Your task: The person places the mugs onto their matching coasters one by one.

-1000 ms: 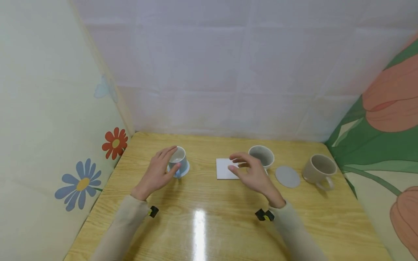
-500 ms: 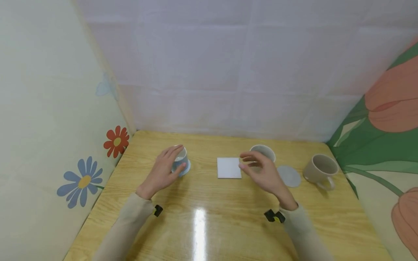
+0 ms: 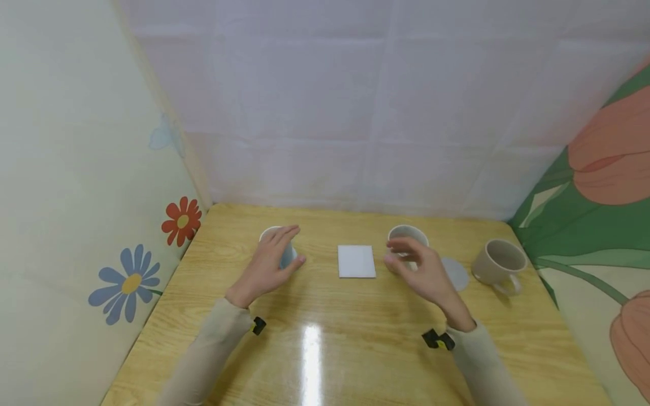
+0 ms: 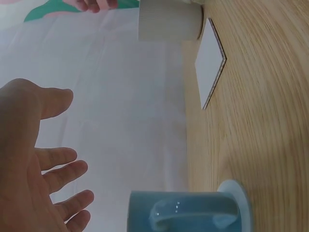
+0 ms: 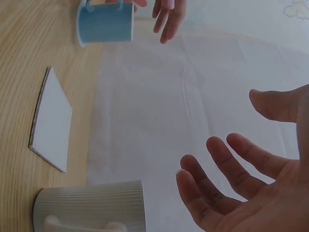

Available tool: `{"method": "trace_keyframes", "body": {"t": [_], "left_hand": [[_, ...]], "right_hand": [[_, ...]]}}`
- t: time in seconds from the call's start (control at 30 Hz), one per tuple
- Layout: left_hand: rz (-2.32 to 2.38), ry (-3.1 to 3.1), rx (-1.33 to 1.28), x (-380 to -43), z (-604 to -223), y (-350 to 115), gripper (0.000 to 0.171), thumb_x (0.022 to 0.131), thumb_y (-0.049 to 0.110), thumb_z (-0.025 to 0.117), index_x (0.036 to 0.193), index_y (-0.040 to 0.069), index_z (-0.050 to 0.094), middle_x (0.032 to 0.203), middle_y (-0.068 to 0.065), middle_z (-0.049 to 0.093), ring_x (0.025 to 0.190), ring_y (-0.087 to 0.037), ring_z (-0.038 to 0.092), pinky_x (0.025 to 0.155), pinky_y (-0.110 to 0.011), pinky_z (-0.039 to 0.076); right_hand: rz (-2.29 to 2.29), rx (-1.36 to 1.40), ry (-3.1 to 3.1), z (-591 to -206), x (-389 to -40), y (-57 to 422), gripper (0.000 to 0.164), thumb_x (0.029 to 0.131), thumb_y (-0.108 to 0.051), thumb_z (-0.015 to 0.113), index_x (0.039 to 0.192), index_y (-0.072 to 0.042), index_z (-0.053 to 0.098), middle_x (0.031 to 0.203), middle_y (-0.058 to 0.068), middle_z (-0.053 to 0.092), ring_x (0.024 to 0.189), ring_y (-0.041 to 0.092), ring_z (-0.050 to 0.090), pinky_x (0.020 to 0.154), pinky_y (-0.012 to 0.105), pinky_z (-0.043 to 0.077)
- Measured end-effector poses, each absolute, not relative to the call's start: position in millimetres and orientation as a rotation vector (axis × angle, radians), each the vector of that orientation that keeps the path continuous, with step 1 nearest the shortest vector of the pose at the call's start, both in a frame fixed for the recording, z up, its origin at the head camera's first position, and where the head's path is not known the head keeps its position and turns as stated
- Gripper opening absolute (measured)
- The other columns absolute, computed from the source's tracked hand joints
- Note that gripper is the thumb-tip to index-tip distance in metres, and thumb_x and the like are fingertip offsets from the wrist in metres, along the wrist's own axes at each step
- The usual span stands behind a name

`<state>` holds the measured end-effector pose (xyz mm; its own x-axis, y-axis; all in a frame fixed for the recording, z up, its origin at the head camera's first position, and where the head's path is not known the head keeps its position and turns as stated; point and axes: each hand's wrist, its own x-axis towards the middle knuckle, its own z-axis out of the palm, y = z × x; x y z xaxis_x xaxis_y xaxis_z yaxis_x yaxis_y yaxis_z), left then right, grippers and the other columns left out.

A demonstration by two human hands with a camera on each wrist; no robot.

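My left hand (image 3: 266, 268) hovers in front of and above a blue mug (image 4: 188, 212), fingers relaxed and apart from it. The mug stands upright on a light blue round coaster (image 4: 244, 208); in the head view the hand hides much of both. Over on the other side, my right hand (image 3: 418, 270) hangs near a white ribbed mug (image 5: 91, 208), with loosely bent fingers that hold nothing. That mug is partly covered by the hand in the head view. Between the two hands a white square coaster (image 3: 356, 261) lies flat on the table.
A grey round coaster (image 3: 457, 273) lies right of the right hand, partly hidden by it. Farther right stands a beige mug (image 3: 490, 268), its handle toward the near right. A pale cloth wall (image 3: 345, 169) rises behind the wooden table (image 3: 355, 338), with printed panels at both sides.
Both hands have drifted right. The left has come across the blue mug, and the right has left the space over the square coaster for the front of the white mug. The mugs stay put.
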<state>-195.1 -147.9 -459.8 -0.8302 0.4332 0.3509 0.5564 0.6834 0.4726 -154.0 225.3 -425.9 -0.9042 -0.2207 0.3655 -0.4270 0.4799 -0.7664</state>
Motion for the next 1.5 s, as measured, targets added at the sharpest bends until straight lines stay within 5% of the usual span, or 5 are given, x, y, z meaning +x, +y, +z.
{"method": "trace_keyframes", "body": {"t": [0.53, 0.8, 1.13, 1.37, 1.5], "left_hand": [[-0.779, -2.694, -0.866, -204.9, -457.9, -119.2, 0.07, 0.107, 0.042, 0.063, 0.163, 0.006, 0.041, 0.166, -0.013, 0.046, 0.154, -0.037, 0.04, 0.126, -0.066, 0.03], [-0.775, -2.731, -0.875, -207.2, -462.0, -112.4, 0.071, 0.107, 0.042, 0.063, 0.164, 0.007, 0.04, 0.168, -0.013, 0.043, 0.156, -0.037, 0.038, 0.127, -0.064, 0.03], [-0.843, -2.694, -0.914, -207.9, -466.6, -97.7, 0.07, 0.105, 0.037, 0.067, 0.162, 0.003, 0.043, 0.165, -0.017, 0.047, 0.153, -0.04, 0.041, 0.125, -0.064, 0.033], [-0.821, -2.733, -0.942, -211.7, -470.6, -83.8, 0.071, 0.108, 0.044, 0.061, 0.164, 0.007, 0.039, 0.167, -0.013, 0.044, 0.155, -0.036, 0.039, 0.127, -0.061, 0.031], [-0.818, -2.748, -0.935, -213.8, -474.6, -79.2, 0.07, 0.107, 0.043, 0.061, 0.164, 0.008, 0.04, 0.168, -0.01, 0.043, 0.156, -0.036, 0.038, 0.127, -0.061, 0.032]], "right_hand": [[1.343, 0.513, -2.469, -425.9, -156.2, 238.1, 0.031, 0.097, -0.004, 0.077, 0.126, 0.006, 0.07, 0.121, 0.023, 0.075, 0.108, 0.029, 0.072, 0.09, 0.014, 0.056], [1.329, 0.453, -2.495, -430.8, -153.0, 246.1, 0.032, 0.098, -0.006, 0.077, 0.127, 0.005, 0.07, 0.123, 0.022, 0.075, 0.109, 0.029, 0.072, 0.092, 0.03, 0.062], [1.306, 0.427, -2.514, -438.4, -148.9, 259.1, 0.034, 0.097, -0.005, 0.078, 0.13, 0.0, 0.07, 0.126, 0.022, 0.074, 0.109, -0.005, 0.063, 0.092, 0.028, 0.061], [1.303, 0.385, -2.531, -440.1, -146.9, 266.0, 0.032, 0.098, -0.007, 0.077, 0.128, 0.0, 0.07, 0.126, 0.022, 0.074, 0.109, -0.005, 0.064, 0.092, 0.026, 0.061], [1.266, 0.345, -2.562, -441.1, -145.8, 268.8, 0.031, 0.1, -0.012, 0.076, 0.128, -0.001, 0.07, 0.126, 0.019, 0.074, 0.11, 0.017, 0.072, 0.093, 0.034, 0.063]]}}
